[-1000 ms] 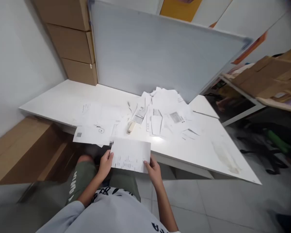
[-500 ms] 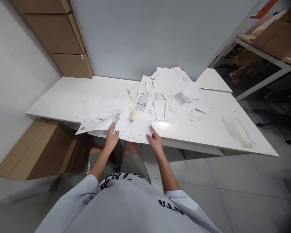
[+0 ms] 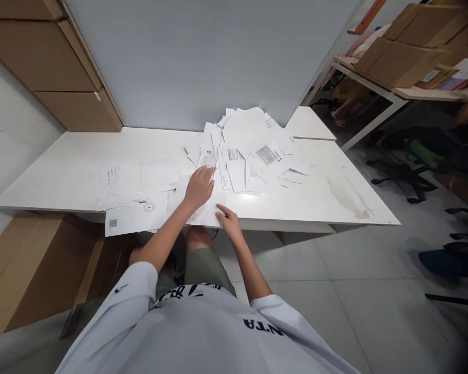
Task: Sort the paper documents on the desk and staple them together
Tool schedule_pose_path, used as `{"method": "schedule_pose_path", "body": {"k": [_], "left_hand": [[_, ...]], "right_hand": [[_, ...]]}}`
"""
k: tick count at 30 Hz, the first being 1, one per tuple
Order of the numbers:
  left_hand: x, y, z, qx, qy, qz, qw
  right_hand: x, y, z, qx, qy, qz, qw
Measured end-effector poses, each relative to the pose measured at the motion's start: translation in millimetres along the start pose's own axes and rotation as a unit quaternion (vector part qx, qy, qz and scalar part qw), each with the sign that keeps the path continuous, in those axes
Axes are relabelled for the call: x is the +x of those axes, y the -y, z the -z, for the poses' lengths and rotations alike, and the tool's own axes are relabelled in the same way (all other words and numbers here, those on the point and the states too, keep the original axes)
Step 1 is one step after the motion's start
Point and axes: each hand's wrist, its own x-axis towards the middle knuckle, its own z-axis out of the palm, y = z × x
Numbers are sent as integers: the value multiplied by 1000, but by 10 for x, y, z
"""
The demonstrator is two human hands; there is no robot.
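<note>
My left hand (image 3: 200, 186) is closed with curled fingers over the middle of the table. It covers the spot where a small beige block lay; what is under or in the fingers is hidden. My right hand (image 3: 229, 219) pinches the right edge of a printed sheet of paper (image 3: 206, 214) at the table's front edge. My left forearm crosses over part of that sheet. To the left, another sheet with a QR code and a round stamp (image 3: 134, 219) overhangs the front edge.
A loose heap of printed papers (image 3: 245, 130) lies against the grey panel (image 3: 206, 62). More sheets (image 3: 156, 175) lie on the left of the white table (image 3: 54, 171). Cardboard boxes (image 3: 78, 111) stand at the back left, and an open carton (image 3: 42, 259) sits below.
My left hand has let go of the sheets and moved forward onto the place of the beige block. The left sheet now lies flatter. The view has turned right.
</note>
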Motion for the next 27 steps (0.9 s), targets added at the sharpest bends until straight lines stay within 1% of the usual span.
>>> {"method": "schedule_pose_path", "body": {"k": [2, 3, 4, 5, 7, 9, 11, 13, 16, 19, 21, 22, 23, 24, 25, 26, 27], "left_hand": [[228, 198, -104, 11, 121, 19, 992], [285, 276, -145, 9, 168, 28, 985], [305, 334, -181, 6, 196, 30, 980], [295, 372, -214, 2, 210, 24, 977], [225, 399, -284, 4, 217, 3, 976], [151, 390, -368, 22, 209, -3, 978], [112, 389, -450, 39, 192, -3, 981], [103, 412, -509, 30, 177, -3, 984], [124, 436, -522, -7, 168, 10, 986], [195, 357, -427, -19, 181, 45, 982], [232, 226, -282, -29, 173, 68, 982], [223, 146, -181, -34, 149, 68, 986], [181, 63, -62, -39, 111, 60, 991], [99, -13, 70, -39, 57, 43, 997], [-30, -76, 208, -35, 1, 28, 999], [-208, -119, 344, -34, -45, 21, 998], [-431, -142, 467, -37, -75, 20, 996]], "right_hand": [[4, -12, 7, 13, 10, -3, 1000], [-3, -31, 23, 27, 19, 0, 999], [-16, -60, 46, 44, 31, 5, 999], [-32, -97, 75, 64, 49, 11, 997], [-66, -180, 146, 102, 84, 10, 991], [-87, -237, 224, 123, 99, 2, 987], [-82, -250, 285, 125, 101, 0, 987], [-59, -235, 307, 112, 96, 3, 989], [-44, -192, 269, 90, 86, 1, 992], [-105, -110, 226, 52, 64, 2, 997], [-200, -18, 264, -2, 24, 33, 999], [-260, 37, 316, -34, -8, 61, 998], [-323, 96, 391, -62, -46, 96, 992], [-379, 157, 486, -84, -89, 133, 984], [-421, 218, 597, -98, -135, 169, 971], [-439, 276, 718, -105, -182, 200, 957], [-422, 331, 842, -108, -226, 227, 941]]}}
